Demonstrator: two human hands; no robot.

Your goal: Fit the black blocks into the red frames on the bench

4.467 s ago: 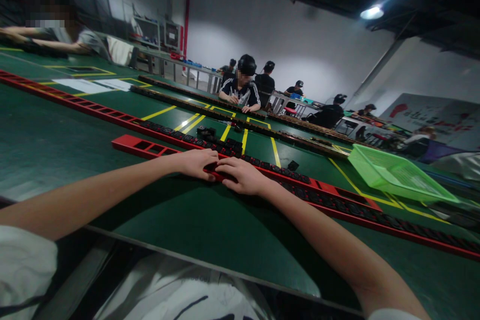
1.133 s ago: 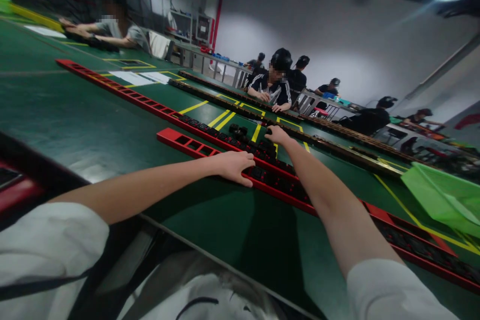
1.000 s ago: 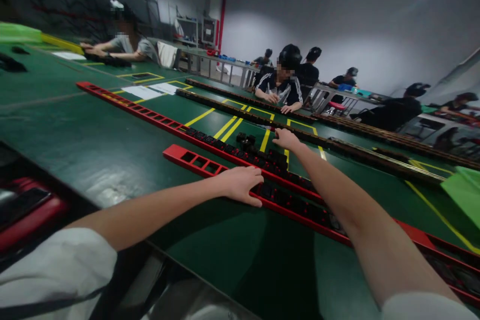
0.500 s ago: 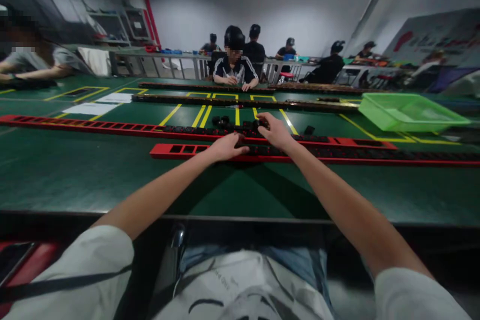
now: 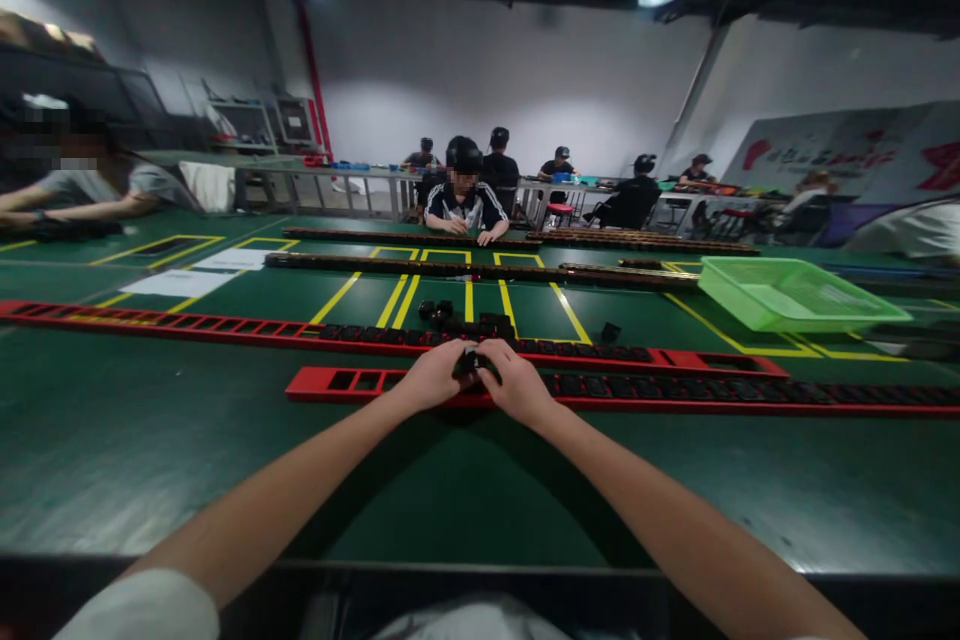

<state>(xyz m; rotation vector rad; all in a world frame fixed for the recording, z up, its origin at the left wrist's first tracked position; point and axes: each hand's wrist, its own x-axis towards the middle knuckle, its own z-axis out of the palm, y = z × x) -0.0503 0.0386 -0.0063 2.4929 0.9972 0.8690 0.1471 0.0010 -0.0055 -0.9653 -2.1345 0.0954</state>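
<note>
Fingertips of my left hand (image 5: 433,377) and my right hand (image 5: 519,386) meet around a small black part (image 5: 470,361), both closed on it. They hold it above the nearer red strip (image 5: 309,383), a long frame with rectangular slots. Two slots at that strip's left end are bare, while black pieces (image 5: 622,386) fill the slots to the right of my hands. Just beyond lies a second red strip (image 5: 225,326), its left slots bare and its middle filled with black pieces. Loose black parts (image 5: 441,313) sit behind it, with a single one (image 5: 610,331) farther right.
A green plastic basket (image 5: 806,305) stands at the right. Dark long strips (image 5: 420,266) cross the table farther back. White papers (image 5: 180,283) lie at the left. A co-worker (image 5: 465,200) sits opposite; another person (image 5: 97,185) works at the left.
My right hand has come back from the loose black parts to meet my left hand, with a black part now between them. The head view has tilted upward.
</note>
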